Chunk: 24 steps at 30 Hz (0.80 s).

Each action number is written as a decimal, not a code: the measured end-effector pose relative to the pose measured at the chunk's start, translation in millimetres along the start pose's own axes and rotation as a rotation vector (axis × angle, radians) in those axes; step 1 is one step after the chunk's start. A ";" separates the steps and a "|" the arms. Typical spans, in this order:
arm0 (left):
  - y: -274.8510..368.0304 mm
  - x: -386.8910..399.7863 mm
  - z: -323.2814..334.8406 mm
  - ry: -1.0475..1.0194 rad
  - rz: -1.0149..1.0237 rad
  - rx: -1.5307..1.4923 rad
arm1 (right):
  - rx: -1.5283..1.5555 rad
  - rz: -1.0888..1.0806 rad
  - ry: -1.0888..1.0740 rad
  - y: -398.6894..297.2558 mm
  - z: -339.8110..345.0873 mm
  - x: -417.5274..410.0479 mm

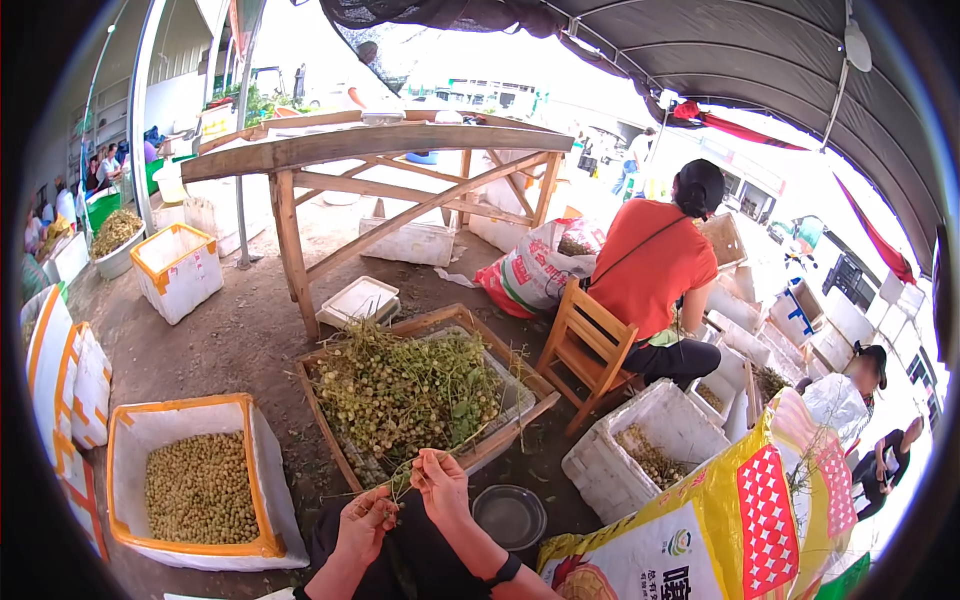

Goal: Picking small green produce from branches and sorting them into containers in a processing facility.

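Observation:
My left hand (367,519) and my right hand (441,480) are close together above my lap, with thin plant stems (403,480) pinched in the fingers of both. Small round fruits show at the fingertips of the left. Just beyond my hands, a heap of stems with round pale fruits (405,390) lies on a mesh-bottomed wooden frame (510,435). To the left stands a white foam box (277,480) with orange tape on its rim, and loose round fruits (201,487) fill its lower part. A dark band is on my right wrist.
A round basin (510,517) rests on the ground right of my hands. Yellow and white sacks (660,540) and a foam box (600,480) crowd the right side. A person in red (652,247) sits on a wooden chair (589,352). A wooden table (375,142) stands behind.

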<state>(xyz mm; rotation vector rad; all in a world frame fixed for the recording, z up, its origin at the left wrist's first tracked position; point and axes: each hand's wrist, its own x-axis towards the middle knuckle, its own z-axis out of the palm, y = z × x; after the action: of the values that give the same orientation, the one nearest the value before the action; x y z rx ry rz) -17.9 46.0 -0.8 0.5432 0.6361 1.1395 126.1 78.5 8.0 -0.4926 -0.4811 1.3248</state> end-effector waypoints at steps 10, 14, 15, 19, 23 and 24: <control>15.4 7.7 7.0 -0.252 -0.207 -0.034 | -0.297 -0.407 0.206 -52.7 -5.0 17.5; 24.9 -4.8 1.8 -0.281 -0.123 -0.083 | -1.075 -0.524 -0.034 -53.7 5.2 3.2; 25.9 -7.0 -1.9 -0.265 -0.109 -0.080 | -1.184 -0.399 -0.185 -51.0 11.9 -1.4; 28.3 -12.2 -6.0 -0.311 -0.017 0.061 | -1.347 -0.271 -0.627 -33.8 36.4 -14.2; 30.1 -8.2 -6.1 -0.268 -0.078 0.057 | -1.219 -0.395 -0.669 -28.7 29.1 -6.0; 29.5 -7.8 -14.5 -0.261 -0.074 0.056 | -1.053 -0.221 -0.482 -33.3 30.2 -5.6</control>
<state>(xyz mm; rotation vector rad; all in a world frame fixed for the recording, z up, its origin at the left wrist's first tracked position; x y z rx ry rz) -49.5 49.5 10.7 0.6973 0.4592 0.9635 133.4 69.2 51.7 -0.9402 -1.6152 0.8823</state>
